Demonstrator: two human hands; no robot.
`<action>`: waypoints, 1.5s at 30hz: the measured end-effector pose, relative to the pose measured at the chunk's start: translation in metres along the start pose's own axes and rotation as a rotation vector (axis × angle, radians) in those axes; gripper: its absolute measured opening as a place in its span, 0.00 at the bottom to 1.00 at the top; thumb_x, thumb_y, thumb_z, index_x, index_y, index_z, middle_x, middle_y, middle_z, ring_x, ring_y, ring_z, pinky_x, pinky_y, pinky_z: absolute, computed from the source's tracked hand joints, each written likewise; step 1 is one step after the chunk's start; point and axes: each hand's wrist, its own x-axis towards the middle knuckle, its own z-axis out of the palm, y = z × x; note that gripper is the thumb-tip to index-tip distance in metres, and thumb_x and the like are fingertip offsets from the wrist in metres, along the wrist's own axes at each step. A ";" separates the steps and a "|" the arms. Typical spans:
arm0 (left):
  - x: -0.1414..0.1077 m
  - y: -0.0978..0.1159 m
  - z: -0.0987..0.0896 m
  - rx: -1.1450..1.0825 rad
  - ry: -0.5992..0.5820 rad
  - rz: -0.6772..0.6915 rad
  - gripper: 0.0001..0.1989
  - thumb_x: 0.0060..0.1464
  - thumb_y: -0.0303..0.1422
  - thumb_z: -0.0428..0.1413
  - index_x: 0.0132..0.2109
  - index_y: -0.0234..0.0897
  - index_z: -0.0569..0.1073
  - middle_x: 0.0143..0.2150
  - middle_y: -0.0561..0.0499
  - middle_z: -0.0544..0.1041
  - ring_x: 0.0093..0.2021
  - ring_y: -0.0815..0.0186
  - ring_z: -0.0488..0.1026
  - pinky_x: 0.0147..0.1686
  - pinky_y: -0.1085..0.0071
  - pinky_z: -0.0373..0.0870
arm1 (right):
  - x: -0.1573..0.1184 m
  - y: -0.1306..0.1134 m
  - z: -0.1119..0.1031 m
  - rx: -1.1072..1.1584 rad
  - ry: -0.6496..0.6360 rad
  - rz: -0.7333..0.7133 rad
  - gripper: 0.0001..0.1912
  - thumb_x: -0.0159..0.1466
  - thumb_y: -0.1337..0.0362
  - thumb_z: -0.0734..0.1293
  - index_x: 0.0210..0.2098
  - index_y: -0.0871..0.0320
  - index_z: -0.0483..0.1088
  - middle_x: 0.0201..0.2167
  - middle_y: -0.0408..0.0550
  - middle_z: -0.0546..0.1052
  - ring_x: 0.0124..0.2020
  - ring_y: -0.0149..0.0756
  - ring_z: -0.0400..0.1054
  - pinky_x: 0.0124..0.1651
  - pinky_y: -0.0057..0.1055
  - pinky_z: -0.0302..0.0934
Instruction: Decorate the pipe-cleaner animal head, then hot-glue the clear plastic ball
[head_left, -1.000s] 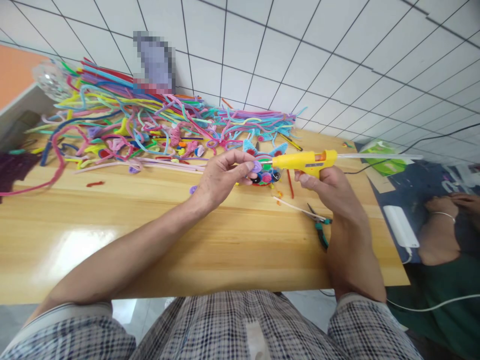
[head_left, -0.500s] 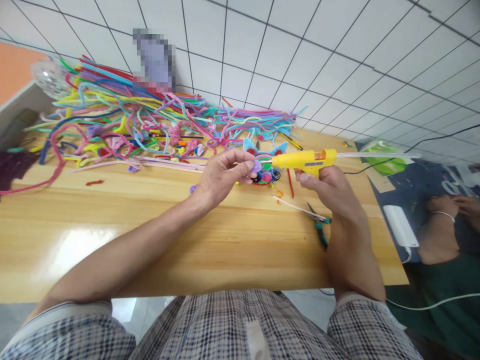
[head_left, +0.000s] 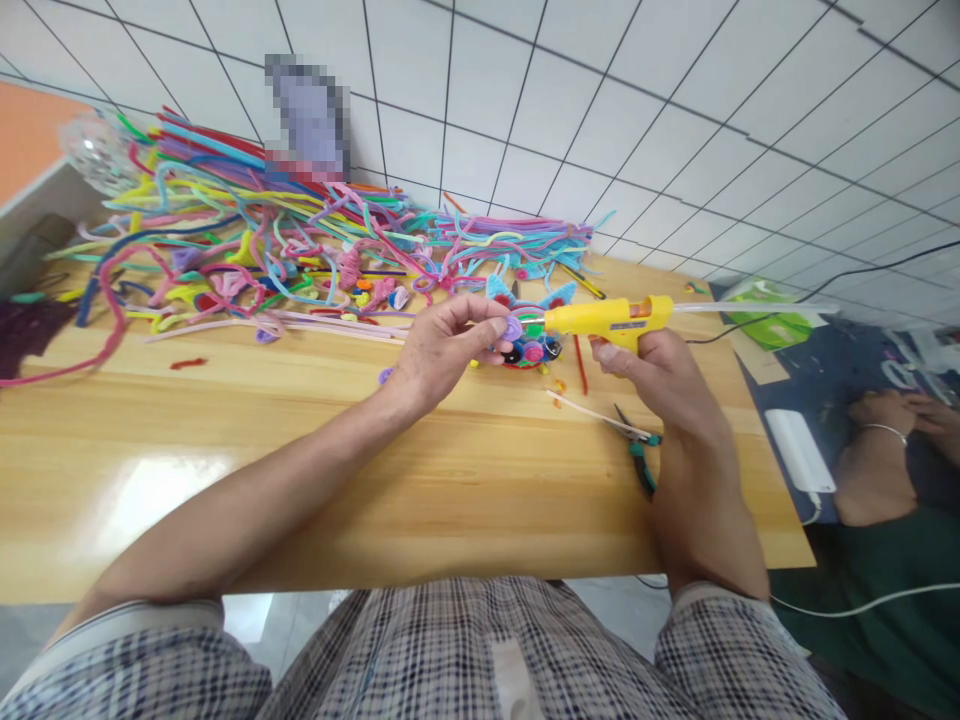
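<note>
My left hand point(head_left: 457, 345) pinches a small purple pipe-cleaner coil point(head_left: 513, 330) between thumb and fingers. My right hand point(head_left: 660, 375) is wrapped round the handle of a yellow hot glue gun point(head_left: 607, 317), a clear glue stick point(head_left: 750, 309) jutting from its back end. The gun's metal nozzle points left, at or very close to the purple coil; whether they touch I cannot tell. Just behind the hands lies a colourful pipe-cleaner figure point(head_left: 534, 353) with blue-and-red ears, partly hidden by my fingers and the gun.
Heaped pipe cleaners point(head_left: 300, 220) line the back of the wooden table point(head_left: 420, 500) against the tiled wall. Pliers point(head_left: 639, 455) lie open-jawed beside my right forearm. Another purple coil point(head_left: 385, 376) sits by my left wrist. At right are a white power strip point(head_left: 799, 452) and another person's arm point(head_left: 877, 470).
Almost nothing differs. Both hands keep the coil and the glue gun at the same spot, and the view has shifted very slightly.
</note>
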 end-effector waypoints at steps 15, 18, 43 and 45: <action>0.001 -0.001 0.000 -0.081 0.004 -0.004 0.18 0.48 0.40 0.76 0.39 0.35 0.81 0.31 0.53 0.83 0.31 0.68 0.82 0.35 0.72 0.83 | 0.001 0.001 0.003 0.030 0.002 0.012 0.18 0.60 0.46 0.78 0.33 0.53 0.77 0.31 0.45 0.79 0.38 0.42 0.74 0.44 0.39 0.71; 0.003 -0.002 -0.001 -0.108 0.016 -0.009 0.19 0.47 0.40 0.77 0.40 0.35 0.81 0.33 0.52 0.83 0.32 0.68 0.82 0.35 0.71 0.83 | 0.000 0.000 0.002 0.030 -0.017 -0.003 0.16 0.61 0.48 0.77 0.34 0.53 0.78 0.33 0.46 0.80 0.39 0.42 0.75 0.44 0.39 0.71; 0.016 -0.018 -0.018 -0.040 0.181 0.127 0.19 0.40 0.35 0.80 0.37 0.38 0.82 0.33 0.54 0.84 0.30 0.69 0.80 0.35 0.69 0.81 | -0.041 0.215 -0.109 -0.421 0.748 0.579 0.19 0.61 0.51 0.69 0.45 0.57 0.78 0.47 0.61 0.85 0.52 0.55 0.78 0.60 0.52 0.70; 0.017 -0.019 -0.021 -0.044 0.188 0.139 0.19 0.39 0.35 0.81 0.36 0.39 0.82 0.31 0.54 0.83 0.30 0.69 0.80 0.35 0.70 0.81 | -0.045 0.217 -0.109 -0.456 0.734 0.569 0.21 0.62 0.51 0.68 0.48 0.58 0.78 0.49 0.62 0.84 0.52 0.53 0.78 0.60 0.51 0.71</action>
